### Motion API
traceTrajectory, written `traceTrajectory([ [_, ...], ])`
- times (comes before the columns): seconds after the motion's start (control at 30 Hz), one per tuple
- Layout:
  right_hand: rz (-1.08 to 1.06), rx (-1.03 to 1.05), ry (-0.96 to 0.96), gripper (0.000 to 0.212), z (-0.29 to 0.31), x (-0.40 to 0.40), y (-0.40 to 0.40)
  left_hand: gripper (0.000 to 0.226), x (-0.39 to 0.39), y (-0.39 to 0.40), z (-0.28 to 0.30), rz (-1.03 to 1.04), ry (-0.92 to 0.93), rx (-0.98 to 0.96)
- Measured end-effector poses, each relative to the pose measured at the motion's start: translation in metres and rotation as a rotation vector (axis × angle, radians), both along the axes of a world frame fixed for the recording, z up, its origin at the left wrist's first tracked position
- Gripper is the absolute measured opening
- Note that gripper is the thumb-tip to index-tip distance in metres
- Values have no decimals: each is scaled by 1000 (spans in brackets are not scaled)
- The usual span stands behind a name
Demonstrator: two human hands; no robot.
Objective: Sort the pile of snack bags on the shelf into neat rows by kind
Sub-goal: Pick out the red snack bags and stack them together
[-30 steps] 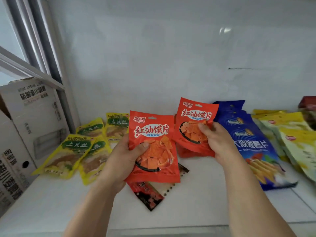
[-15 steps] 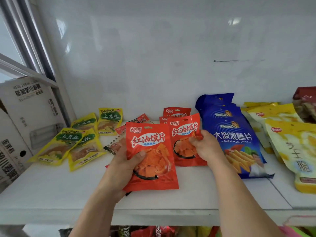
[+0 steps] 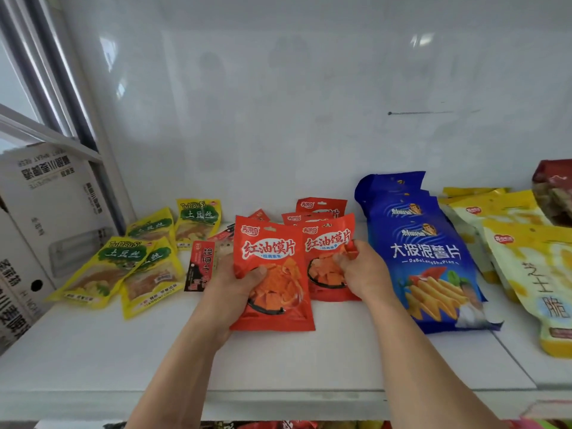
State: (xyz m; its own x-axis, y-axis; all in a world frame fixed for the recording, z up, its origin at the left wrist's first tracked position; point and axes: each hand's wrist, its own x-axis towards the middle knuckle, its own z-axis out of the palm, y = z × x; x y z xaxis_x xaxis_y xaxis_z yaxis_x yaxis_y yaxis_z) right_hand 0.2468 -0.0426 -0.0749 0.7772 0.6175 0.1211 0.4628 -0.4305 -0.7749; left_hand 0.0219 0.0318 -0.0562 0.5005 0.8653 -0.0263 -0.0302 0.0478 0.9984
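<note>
My left hand (image 3: 230, 286) grips a red snack bag (image 3: 272, 274) by its left edge, thumb on the front, above the white shelf (image 3: 93, 351). My right hand (image 3: 362, 270) pinches a second red bag (image 3: 328, 252) of the same kind, which lies on a short row of matching red bags (image 3: 320, 207) running toward the back wall. Several yellow-green bags (image 3: 108, 267) lie in rows at the left. A dark red-and-black packet (image 3: 199, 264) and small red packets (image 3: 223, 238) lie behind my left hand, partly hidden.
A stack of blue chip bags (image 3: 433, 261) lies right of the red row, with yellow bags (image 3: 532, 274) further right and a dark red bag (image 3: 554, 187) at the far right. Cardboard boxes (image 3: 46, 212) stand left of the shelf. More snacks show on the shelf below.
Both hands have come down from mid-air toward the shelf. The right hand's red bag now lies on the row of red bags; the left hand's bag sits lower, near the shelf.
</note>
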Motion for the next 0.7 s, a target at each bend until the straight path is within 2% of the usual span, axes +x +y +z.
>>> traceTrajectory([
  [0.1,-10,47,-1,32,-2,1,1,33,10,0,-2,-40,17,44],
  [0.2,-42,82,25,40,1,2,1,33,32,-10,-10,-74,63,64],
  [0.43,-45,126,36,57,1,2,0,45,75,-26,-22,18,288,286],
  [0.53,-71,113,31,58,-5,3,2,40,85,-30,-26,40,366,369],
  [0.7,-86,47,-80,53,-8,3,4,47,96,-31,-26,53,433,451],
])
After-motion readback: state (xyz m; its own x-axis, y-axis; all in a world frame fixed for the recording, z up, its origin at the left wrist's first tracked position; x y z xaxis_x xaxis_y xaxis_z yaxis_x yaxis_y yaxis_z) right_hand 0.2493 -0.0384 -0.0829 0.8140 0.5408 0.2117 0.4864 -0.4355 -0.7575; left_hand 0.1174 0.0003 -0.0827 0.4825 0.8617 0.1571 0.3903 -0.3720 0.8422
